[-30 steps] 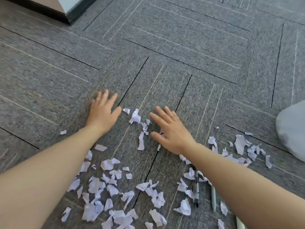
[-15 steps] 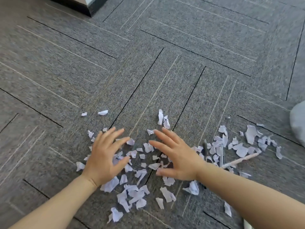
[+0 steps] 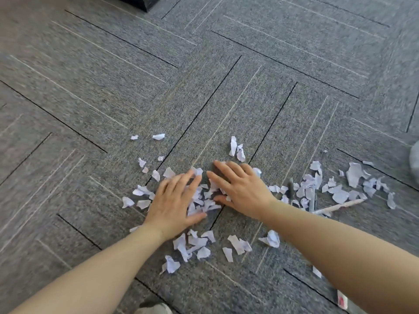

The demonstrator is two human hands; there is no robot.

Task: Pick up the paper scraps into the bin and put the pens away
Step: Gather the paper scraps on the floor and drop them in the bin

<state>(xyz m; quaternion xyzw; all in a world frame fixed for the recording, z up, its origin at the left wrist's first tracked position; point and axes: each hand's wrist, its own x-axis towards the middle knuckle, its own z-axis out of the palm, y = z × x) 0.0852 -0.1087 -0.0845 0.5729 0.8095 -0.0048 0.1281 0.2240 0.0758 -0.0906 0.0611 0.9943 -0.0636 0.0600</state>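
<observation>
White paper scraps [image 3: 205, 201] on carpet, left hand [image 3: 174, 203], right hand [image 3: 241, 189], fingers [image 3: 216, 179] flat, spread, touching scraps

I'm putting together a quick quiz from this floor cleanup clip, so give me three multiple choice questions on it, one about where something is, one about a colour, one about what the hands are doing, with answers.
1. Where do the pens lie relative to the right hand?
A. To its right, among scraps
B. Between the two hands
C. Beyond the scraps, toward the far wall

2. What colour is the carpet?
A. Red
B. Grey
C. Green

3. What is the state of the left hand?
A. Clenched in a fist, holding nothing
B. Pinching a pen
C. Fingers straight, flat on the paper scraps

Answers: 1 A, the pens lie among the scraps to the right of the right hand. 2 B, the tiles are grey with dark seams. 3 C, the fingers are spread and lie palm down over the pile between the hands.
</observation>
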